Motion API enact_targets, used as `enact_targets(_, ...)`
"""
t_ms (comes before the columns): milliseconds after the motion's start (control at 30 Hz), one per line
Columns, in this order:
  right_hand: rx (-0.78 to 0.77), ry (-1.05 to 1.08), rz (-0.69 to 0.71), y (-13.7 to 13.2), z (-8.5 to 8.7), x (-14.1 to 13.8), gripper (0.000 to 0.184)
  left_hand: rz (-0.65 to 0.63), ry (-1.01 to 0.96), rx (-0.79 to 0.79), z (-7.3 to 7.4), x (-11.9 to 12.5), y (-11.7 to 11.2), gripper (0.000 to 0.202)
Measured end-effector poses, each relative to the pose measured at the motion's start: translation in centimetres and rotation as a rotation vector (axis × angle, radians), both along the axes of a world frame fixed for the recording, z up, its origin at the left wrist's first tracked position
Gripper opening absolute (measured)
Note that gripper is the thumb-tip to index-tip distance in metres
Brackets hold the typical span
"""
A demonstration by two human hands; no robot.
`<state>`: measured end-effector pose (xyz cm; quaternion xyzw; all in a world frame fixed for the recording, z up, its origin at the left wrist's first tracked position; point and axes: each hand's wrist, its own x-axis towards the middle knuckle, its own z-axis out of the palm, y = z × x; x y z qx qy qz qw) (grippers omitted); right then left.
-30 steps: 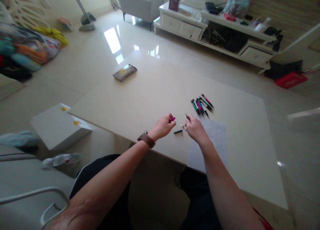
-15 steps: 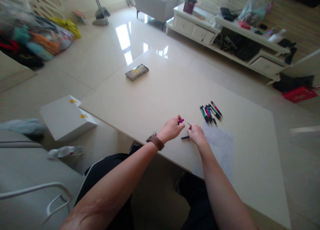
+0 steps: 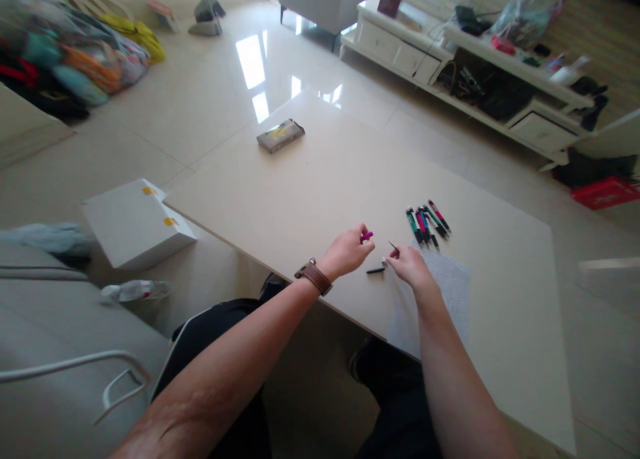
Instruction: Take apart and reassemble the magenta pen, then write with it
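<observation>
While the left hand (image 3: 349,251) pinches a magenta piece (image 3: 367,236), the right hand (image 3: 411,266) grips a thin dark piece (image 3: 395,246)

Head view. Left hand: fingers closed, magenta piece protruding towards the right hand; brown-strapped watch (image 3: 316,277) at the wrist. Right hand: fingers drawn together, thin dark piece angled towards the left hand; the two pieces apart. Black tube (image 3: 375,270): one, on the table (image 3: 515,299), just nearer the body than the hands. Small pale piece (image 3: 384,262): at the right hand's fingers; held or lying, cannot tell. Pens (image 3: 420,226): one cluster, beyond the right hand. Paper sheet (image 3: 454,282): partly beneath the right forearm. Flat box (image 3: 281,136): well beyond the left hand.
</observation>
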<state>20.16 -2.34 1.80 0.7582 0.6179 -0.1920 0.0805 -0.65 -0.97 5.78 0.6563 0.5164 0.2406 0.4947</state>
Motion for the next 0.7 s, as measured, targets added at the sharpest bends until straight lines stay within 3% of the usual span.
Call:
enact_targets(233,-0.028,-0.005,0.022,0.4,-1.4,-1.0,0.015,-0.009,0.019,0.03,-0.5,0.0,0.1,0.014)
enact_targets(367,0.047,0.034,-0.002,0.6,-1.1,-1.5,0.018,-0.002,0.034,0.055,-0.7,0.1,0.2,0.014)
enact_targets(467,0.165,0.296,-0.06,0.6,0.2,-1.8,0.017,0.013,0.013,0.04,-0.8,0.1,0.4,0.012)
enact_targets(600,0.316,0.726,0.016,0.3,2.3,-2.4,0.021,0.061,-0.076,-0.057,-1.3,0.2,0.5,0.015)
enact_targets(700,0.377,0.858,0.038,0.0,3.4,-2.8,0.027,0.07,-0.227,-0.159,-1.7,0.4,0.6,0.022)
